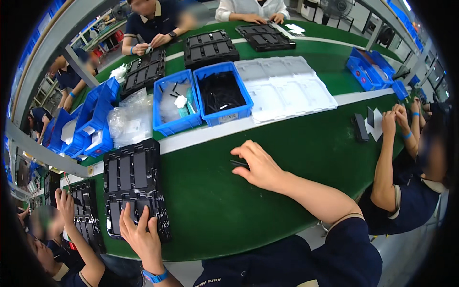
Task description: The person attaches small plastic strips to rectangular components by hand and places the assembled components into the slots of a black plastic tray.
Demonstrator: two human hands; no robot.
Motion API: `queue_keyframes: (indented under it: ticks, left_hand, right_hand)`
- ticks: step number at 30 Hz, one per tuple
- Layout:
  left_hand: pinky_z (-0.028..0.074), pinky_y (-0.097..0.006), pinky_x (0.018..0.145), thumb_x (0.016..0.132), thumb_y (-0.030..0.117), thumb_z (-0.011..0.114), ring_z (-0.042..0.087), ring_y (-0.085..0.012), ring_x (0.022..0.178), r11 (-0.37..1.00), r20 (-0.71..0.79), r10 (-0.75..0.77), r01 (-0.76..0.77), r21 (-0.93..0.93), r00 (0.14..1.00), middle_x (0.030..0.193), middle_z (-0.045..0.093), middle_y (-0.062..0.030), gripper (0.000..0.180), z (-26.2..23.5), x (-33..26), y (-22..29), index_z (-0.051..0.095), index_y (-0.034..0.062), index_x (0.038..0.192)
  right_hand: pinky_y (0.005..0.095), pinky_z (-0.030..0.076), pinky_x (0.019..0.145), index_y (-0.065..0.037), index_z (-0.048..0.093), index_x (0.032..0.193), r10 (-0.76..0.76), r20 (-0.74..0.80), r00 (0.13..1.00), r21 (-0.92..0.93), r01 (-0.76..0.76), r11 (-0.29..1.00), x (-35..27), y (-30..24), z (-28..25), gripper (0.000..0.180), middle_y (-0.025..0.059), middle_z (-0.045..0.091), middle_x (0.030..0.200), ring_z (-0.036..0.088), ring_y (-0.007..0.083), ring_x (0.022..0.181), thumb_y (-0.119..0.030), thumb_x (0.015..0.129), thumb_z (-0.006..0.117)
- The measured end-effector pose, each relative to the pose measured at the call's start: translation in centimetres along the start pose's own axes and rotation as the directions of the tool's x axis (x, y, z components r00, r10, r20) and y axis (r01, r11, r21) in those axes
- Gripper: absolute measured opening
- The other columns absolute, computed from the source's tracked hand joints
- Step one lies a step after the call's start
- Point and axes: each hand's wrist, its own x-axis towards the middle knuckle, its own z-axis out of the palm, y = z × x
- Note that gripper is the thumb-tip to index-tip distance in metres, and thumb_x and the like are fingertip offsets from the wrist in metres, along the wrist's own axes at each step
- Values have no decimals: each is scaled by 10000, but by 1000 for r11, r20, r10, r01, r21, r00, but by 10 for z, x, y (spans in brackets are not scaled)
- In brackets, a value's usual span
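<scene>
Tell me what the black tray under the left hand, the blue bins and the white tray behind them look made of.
Black tray: probably thin moulded plastic, semi-gloss, with pressed rectangular pockets. Blue bins: rigid plastic with thick rims and a smooth, even colour. White tray: likely thin formed plastic, matte, with shallow moulded pockets. The left hand rests on the black tray's near edge.

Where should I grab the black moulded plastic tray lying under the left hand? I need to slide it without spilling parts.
Probably by its long outer edges, coming from the near short end. The black moulded plastic tray lies flat on the green belt, its top all shallow pockets, so only the rim offers purchase. The left hand already rests at that near end.
</scene>
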Motion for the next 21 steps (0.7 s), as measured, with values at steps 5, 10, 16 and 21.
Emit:
queue_keyframes:
  ticks: [5,10,16,21]
  left_hand:
    - [326,-484,1058,759,132,725,423,-364,1275,998,3,55,-55,18,999,1392,470,-140,458,-9,2,17,645,98,1209]
    - [382,-447,1005,682,127,787,488,-357,1224,901,-53,353,-355,-249,934,1303,536,-139,512,-18,26,68,654,104,1175]
    - [439,-419,922,705,152,793,543,-315,1134,656,-130,645,-633,-410,753,1187,576,-105,514,22,58,119,627,128,1191]
    - [457,-362,933,807,59,726,548,-265,1063,512,141,477,-144,-847,868,1137,567,-141,608,56,37,139,468,31,1357]
  right_hand:
    - [370,484,775,-20,620,962,-20,27,999,-124,24,992,-1,9,-2,188,101,525,951,566,283,890,-93,818,717]
    - [373,500,728,-35,635,883,-20,50,999,-66,23,998,-1,10,-4,69,81,539,877,587,266,826,-68,839,677]
    - [360,503,707,-24,632,903,38,52,998,53,-40,998,-1,8,-8,66,94,566,887,600,270,799,-52,851,662]
    - [297,505,687,8,627,929,118,49,992,230,-126,965,0,1,-12,56,73,566,889,606,171,766,-10,878,643]
